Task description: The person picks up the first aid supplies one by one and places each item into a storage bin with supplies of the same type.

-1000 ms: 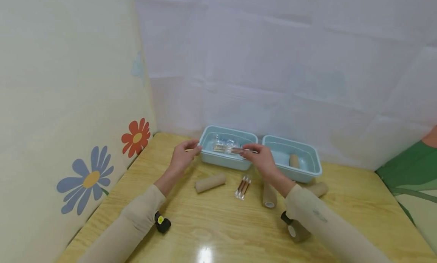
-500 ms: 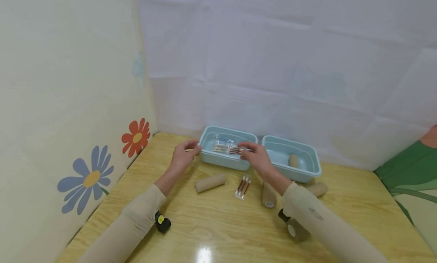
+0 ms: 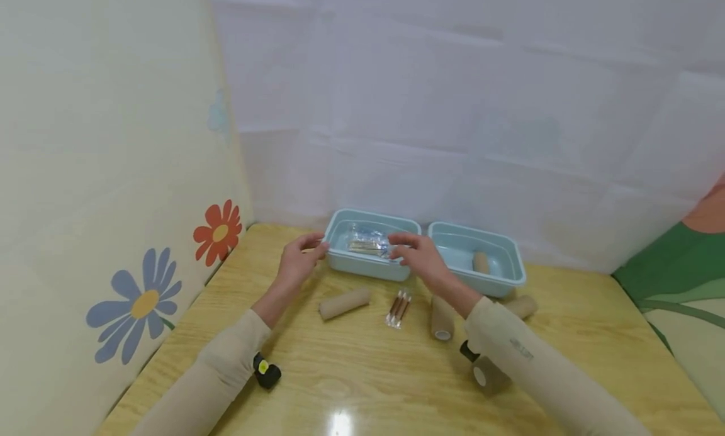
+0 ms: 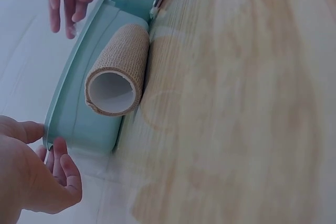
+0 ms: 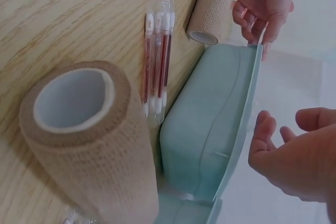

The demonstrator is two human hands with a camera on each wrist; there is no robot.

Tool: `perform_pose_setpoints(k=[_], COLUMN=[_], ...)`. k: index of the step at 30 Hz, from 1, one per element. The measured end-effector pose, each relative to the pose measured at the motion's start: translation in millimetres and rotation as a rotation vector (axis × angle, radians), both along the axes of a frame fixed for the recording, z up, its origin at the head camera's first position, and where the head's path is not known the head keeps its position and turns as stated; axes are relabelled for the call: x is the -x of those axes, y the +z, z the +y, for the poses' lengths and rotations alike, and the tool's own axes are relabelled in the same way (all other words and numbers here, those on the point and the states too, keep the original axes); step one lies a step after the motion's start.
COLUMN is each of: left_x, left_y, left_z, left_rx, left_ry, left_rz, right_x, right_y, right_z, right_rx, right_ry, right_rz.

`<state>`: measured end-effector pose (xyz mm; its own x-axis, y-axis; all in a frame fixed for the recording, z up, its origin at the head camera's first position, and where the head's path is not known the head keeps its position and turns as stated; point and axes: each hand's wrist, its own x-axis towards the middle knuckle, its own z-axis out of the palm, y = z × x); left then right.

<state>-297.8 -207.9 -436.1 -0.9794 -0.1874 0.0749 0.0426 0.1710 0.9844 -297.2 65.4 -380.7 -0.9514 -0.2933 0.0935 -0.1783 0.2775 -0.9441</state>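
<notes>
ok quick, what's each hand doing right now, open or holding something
Left hand: holding the left blue bin by its rim.
Right hand: open over that bin, nothing visibly held.

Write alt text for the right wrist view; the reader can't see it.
A person's left hand grips one end of a blue tub; the right hand hovers close by, holding nothing visible. A tan roll dominates the foreground, with a clear packet of brown swabs and a second tan roll beyond it on a wooden table.
</notes>
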Motion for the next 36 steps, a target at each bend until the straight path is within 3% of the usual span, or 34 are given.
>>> perform_pose_setpoints(k=[9,20,28,36], left_x=[2.6,6.1,4.1,5.0], left_y=[-0.5,-3.3,-1.3,-3.8], left_z=[-0.5,-2.0,-2.6,-2.5], left_rx=[0.0,0.006,0.015,0.022], left_ry=[-0.003,0.001,-0.001,-0.01], left_rz=[-0.01,-0.021,-0.011,-0.004], right_x=[-3.2,-12.5,-23.8,-35.4], right_y=[5.1,10.5,10.7,10.5], right_z=[13,34,52,68], right_rx=[-0.042,-0.039,-0.218,-0.252], right_ry=[-0.051,-0.025,0.028,0.087], right_rz=[0.018,0.046,0.171,0.229])
